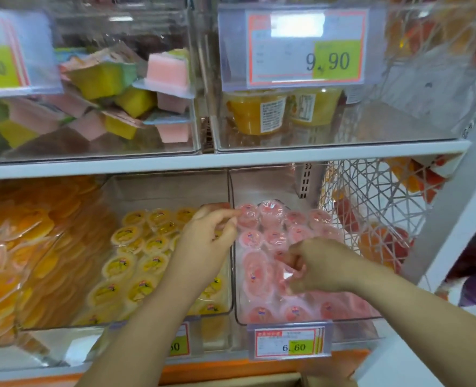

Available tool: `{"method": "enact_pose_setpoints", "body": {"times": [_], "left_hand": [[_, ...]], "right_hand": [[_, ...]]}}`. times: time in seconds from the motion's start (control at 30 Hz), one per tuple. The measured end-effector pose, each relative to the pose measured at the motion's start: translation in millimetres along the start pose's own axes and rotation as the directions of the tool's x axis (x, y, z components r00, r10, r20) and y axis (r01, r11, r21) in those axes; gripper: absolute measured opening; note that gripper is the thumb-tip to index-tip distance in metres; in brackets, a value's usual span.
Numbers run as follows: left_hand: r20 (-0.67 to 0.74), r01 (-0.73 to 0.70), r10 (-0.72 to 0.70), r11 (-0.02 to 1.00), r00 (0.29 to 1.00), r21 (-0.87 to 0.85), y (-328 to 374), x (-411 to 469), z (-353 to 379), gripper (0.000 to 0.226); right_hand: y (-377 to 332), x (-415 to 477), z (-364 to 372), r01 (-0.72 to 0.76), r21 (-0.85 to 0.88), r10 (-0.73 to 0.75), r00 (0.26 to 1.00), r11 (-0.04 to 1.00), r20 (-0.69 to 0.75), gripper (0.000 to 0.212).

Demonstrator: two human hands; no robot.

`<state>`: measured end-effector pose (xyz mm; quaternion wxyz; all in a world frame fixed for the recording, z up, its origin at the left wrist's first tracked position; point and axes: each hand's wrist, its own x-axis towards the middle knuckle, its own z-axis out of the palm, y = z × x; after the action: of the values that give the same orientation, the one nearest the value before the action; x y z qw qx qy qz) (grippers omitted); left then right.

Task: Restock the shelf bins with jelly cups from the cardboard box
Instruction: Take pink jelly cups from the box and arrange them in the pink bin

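The pink jelly cups [270,238], sealed in clear wrap [288,275], fill the clear bin [234,286] at lower centre-right. Over their middle the right hand [314,266] pinches the wrap. The left hand [208,236], fingers curled, meets the pack's upper-left corner; I cannot tell whether it grips. The yellow cups [136,258] lie further left.

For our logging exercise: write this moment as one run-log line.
step: restocking | left hand: over bin divider, grip unclear | right hand: gripping pink jelly cups | pink bin: well filled
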<state>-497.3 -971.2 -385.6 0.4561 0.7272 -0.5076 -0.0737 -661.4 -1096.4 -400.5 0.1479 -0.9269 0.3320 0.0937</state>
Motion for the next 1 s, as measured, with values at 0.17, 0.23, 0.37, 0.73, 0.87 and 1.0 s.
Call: {"method": "enact_pose_setpoints", "body": {"times": [0.17,0.23,0.37,0.73,0.87,1.0], "left_hand": [[-0.004,-0.081,0.083,0.979,0.997,0.188,2.2,-5.7,-4.1,0.021],[0.015,-0.184,0.188,0.934,0.982,0.306,12.0,-7.6,-6.1,0.022],[0.145,-0.219,0.176,0.899,0.974,0.38,46.8,-15.1,-0.4,0.031],[0.24,0.015,-0.015,1.0,0.971,0.001,66.0,-4.0,23.3,0.033],[0.26,-0.077,0.048,0.992,0.964,0.102,66.0,2.5,19.9,0.03],[0.305,-0.187,0.13,0.969,0.943,0.164,67.2,7.3,19.2,0.033]], "right_hand": [[0.6,-18.2,-5.0,0.115,-0.218,-0.174,0.945,0.969,-0.277,0.032],[3.7,-29.7,-9.4,0.213,-0.204,-0.281,0.867,0.956,-0.411,0.034],[11.4,-46.6,-7.4,0.42,-0.219,-0.443,0.564,0.881,-0.697,0.024],[14.0,-64.4,-5.9,0.555,0.425,-0.141,0.71,0.715,-0.69,0.031],[11.5,-67.8,-18.9,0.246,0.905,0.095,0.951,0.346,-0.295,0.03],[8.6,-54.8,-14.7,0.173,0.923,0.156,0.959,0.343,-0.238,0.004]]}}
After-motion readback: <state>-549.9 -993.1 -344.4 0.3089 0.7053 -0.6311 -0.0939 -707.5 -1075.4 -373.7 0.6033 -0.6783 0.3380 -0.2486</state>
